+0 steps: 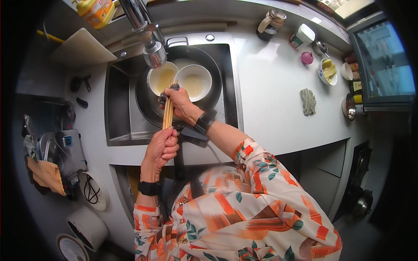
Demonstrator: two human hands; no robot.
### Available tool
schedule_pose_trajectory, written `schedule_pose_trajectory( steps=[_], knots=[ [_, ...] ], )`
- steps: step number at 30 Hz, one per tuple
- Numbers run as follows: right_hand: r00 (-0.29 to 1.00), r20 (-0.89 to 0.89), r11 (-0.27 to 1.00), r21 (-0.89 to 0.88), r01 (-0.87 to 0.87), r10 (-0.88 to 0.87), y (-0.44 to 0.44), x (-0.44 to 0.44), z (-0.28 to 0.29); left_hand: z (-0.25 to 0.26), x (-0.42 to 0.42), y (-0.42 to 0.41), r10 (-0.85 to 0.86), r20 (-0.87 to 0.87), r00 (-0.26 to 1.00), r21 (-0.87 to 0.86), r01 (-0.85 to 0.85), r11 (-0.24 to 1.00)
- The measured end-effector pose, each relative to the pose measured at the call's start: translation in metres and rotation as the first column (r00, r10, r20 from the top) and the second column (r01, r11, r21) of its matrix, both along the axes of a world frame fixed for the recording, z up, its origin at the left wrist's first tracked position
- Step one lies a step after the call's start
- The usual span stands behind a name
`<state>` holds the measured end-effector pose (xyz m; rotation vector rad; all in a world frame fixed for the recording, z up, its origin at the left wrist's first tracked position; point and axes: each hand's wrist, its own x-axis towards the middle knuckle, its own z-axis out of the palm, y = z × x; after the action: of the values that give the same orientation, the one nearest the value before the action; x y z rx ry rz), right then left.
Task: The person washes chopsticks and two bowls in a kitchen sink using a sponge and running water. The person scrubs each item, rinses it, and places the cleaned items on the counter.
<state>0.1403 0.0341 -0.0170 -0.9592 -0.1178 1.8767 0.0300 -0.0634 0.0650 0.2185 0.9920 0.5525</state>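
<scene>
My left hand point(162, 145) is closed around the lower end of a bundle of wooden chopsticks point(168, 115). Higher up the bundle, my right hand point(183, 105) presses a dark scouring pad point(163, 99) around the sticks. The chopsticks slant over a large black wok point(214, 70) standing in the steel sink point(120, 104). Inside the wok are two white bowls holding cloudy yellowish liquid, a left bowl point(164, 75) and a right bowl point(196, 82). The tips of the chopsticks reach in front of both bowls. More cloudy liquid shows behind the bowls.
A chrome faucet point(155, 53) hangs over the wok. A cutting board point(83, 49) leans at the left. On the right counter point(267, 98) are a glass jar point(271, 24), a white tub point(302, 36), an onion point(307, 58), a bowl of food pieces point(327, 73) and a greyish-green cloth point(308, 102).
</scene>
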Motion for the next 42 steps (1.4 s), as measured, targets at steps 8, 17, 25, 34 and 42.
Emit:
schedule_pose_trajectory(
  steps=[8,17,25,34,42],
  knots=[
    [0.952,0.287,0.979,0.200,0.046,-0.103,0.022,-0.003,-0.024,0.030,-0.054,-0.058,-0.086,-0.190,0.978,0.013,0.090,0.996],
    [0.503,0.857,0.711,0.424,-0.561,-0.114,-0.020,0.044,0.023,0.027,-0.062,-0.061,0.139,-0.287,0.948,0.120,-0.108,0.987],
    [-0.319,0.710,0.743,0.423,-0.518,-0.627,-0.053,0.232,0.010,0.019,-0.057,-0.050,0.077,-0.428,0.900,0.163,-0.007,0.987],
    [-0.734,0.626,0.955,-0.279,0.103,0.262,-0.129,0.453,-0.047,0.029,-0.043,-0.035,0.039,-0.431,0.901,0.160,0.033,0.987],
    [0.842,0.496,0.971,0.206,0.125,-0.213,-0.100,0.319,0.016,0.025,-0.032,-0.029,0.050,-0.437,0.898,0.175,0.031,0.984]
  ],
)
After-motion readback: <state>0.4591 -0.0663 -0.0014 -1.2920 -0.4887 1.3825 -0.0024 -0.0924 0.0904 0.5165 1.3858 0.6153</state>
